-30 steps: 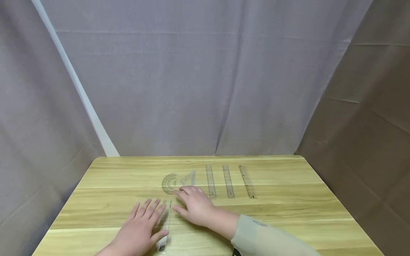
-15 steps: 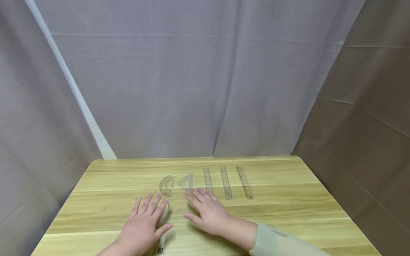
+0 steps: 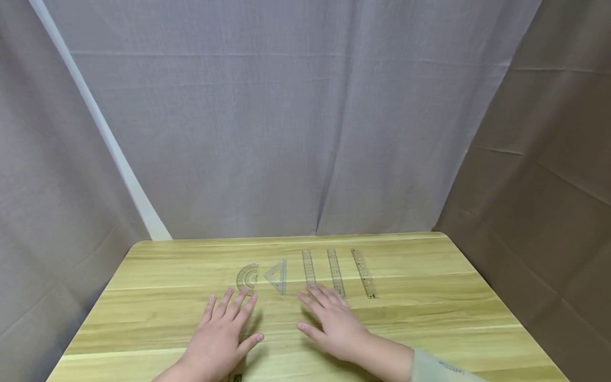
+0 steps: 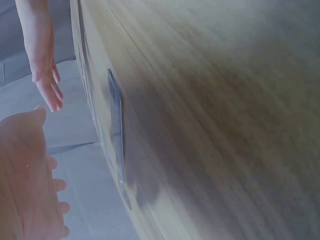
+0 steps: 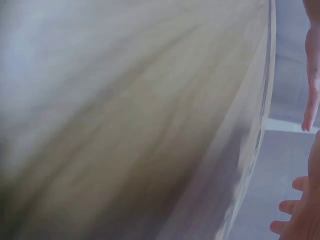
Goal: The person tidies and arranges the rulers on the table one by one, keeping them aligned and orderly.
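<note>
My left hand (image 3: 217, 337) is held over the table with fingers straight and spread, holding nothing. It hides most of a clear ruler, whose dark-marked near end (image 3: 238, 378) shows below the palm. In the left wrist view that ruler (image 4: 117, 125) lies flat on the wood, apart from the hand. To the right, my right hand (image 3: 336, 323) is also held with straight fingers and nothing in them. Its fingertips overlap the near ends of the left ruler (image 3: 308, 265) and middle ruler (image 3: 335, 268). A clear protractor (image 3: 245, 277) and a set square (image 3: 278, 276) lie beyond the hands.
Another clear ruler (image 3: 364, 273) lies at the right end of the row. The wood-grain table (image 3: 439, 318) has its far edge against a grey curtain (image 3: 238, 132). More curtains hang along both sides.
My right hand has moved right, away from the left hand and the set square. The left hand has shifted slightly right and now covers more of the near ruler. The head view has shifted slightly.
</note>
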`<state>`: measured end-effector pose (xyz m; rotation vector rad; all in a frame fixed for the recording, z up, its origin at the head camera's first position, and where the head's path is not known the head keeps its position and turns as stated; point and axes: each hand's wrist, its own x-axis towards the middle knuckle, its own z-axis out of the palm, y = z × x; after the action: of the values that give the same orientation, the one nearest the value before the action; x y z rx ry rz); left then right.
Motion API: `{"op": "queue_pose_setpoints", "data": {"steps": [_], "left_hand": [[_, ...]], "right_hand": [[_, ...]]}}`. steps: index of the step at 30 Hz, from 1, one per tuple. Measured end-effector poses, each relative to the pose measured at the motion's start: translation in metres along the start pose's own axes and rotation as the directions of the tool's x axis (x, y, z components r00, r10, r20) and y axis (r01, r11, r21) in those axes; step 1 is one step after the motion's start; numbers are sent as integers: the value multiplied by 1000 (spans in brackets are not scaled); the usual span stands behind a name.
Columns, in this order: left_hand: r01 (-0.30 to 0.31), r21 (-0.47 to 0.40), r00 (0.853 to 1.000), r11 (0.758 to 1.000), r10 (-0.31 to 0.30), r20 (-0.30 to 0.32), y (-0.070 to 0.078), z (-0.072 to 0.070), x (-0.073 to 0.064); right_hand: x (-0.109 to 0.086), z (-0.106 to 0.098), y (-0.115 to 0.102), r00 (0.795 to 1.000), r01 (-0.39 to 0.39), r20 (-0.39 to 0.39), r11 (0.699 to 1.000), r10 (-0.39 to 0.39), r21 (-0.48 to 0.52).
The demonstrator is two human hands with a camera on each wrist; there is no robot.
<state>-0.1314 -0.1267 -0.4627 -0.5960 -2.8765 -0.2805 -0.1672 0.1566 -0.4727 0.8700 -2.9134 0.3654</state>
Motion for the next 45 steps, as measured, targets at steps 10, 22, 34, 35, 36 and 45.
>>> {"op": "queue_pose_setpoints", "data": {"steps": [10, 22, 34, 35, 36, 45], "left_hand": [[8, -18, 1000, 1000, -8, -8, 1, 2, 1], [-8, 15, 999, 1000, 8, -32, 1, 3, 5], [9, 5, 1000, 1000, -9, -7, 8, 6, 8], [12, 3, 1000, 1000, -12, -5, 9, 6, 9], [16, -3, 1000, 1000, -16, -4, 10, 6, 10], [36, -41, 999, 999, -35, 42, 20, 10, 18]], "right_hand": [[-17, -9, 18, 996, -57, -64, 998, 57, -9], [-22, -18, 27, 994, -76, -82, 997, 73, -32], [-23, -17, 34, 991, -112, -79, 993, 108, -46], [-23, -17, 34, 991, -115, -80, 992, 111, -45], [-23, -17, 35, 991, -116, -80, 992, 112, -48], [-20, -14, 44, 989, -118, -91, 992, 114, -46]]}}
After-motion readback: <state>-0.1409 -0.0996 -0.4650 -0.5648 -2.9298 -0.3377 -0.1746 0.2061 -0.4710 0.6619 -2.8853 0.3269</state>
